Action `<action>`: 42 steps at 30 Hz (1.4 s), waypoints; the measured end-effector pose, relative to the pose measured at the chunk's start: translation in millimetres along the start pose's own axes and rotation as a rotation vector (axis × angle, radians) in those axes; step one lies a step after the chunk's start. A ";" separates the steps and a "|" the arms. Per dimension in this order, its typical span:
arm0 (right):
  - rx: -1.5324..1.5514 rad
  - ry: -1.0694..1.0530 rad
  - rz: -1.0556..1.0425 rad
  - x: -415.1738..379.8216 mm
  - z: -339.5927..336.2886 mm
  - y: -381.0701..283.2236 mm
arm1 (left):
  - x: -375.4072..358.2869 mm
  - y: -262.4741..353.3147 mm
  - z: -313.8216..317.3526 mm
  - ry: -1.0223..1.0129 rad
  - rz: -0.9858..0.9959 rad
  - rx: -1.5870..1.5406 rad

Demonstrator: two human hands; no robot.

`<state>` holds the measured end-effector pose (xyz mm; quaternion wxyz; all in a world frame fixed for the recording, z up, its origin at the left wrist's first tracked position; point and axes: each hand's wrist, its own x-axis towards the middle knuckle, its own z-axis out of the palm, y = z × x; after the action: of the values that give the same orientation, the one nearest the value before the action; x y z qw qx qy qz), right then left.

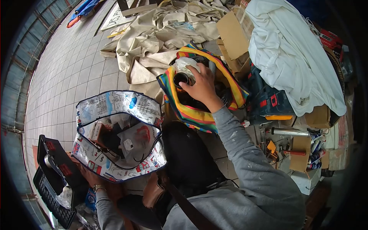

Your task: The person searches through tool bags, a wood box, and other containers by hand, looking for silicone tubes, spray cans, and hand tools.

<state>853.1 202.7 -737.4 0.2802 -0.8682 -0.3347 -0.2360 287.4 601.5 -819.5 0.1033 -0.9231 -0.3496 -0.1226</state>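
My right hand [202, 85] reaches into the colourful striped bag [172, 96]. Its thumb and fingers close around a black, hollow, round fitting [181, 79] whose open end faces up. A clear plastic bag [186, 64] lies beside the fingers, with a grey tube [212, 67] and dark items deeper inside. Lower left, my left hand [91, 177], with a wristwatch, is by the near side of the white London-print bag [101, 102]; its fingers are mostly hidden. That bag stands open, holding a small cardboard box [98, 132] and a clear plastic packet [136, 142].
A black toolbox [73, 180] stands open at lower left. Crumpled beige canvas [153, 42] covers the floor ahead. On the right are a dark tool case [268, 96] under white cloth [291, 57], a caulking gun [289, 132] and several spray cans.
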 end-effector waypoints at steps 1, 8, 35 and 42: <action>-0.001 -0.002 0.001 -2.4 21.1 -1.7 | -1.5 -1.2 1.8 0.019 -0.002 -0.013; 0.085 -0.229 0.253 -36.4 20.5 -4.0 | -0.9 1.0 -1.4 0.041 0.000 -0.013; 0.160 -0.141 0.258 -26.7 -51.8 64.7 | 8.2 17.6 -17.2 -0.064 -0.018 0.084; 0.555 -0.080 0.157 26.2 61.1 11.5 | 2.4 3.8 -3.3 -0.025 -0.019 0.018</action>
<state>892.3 246.8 -770.2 0.5111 -0.7902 -0.3288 -0.0786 291.2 599.3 -816.1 0.1063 -0.9202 -0.3605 -0.1090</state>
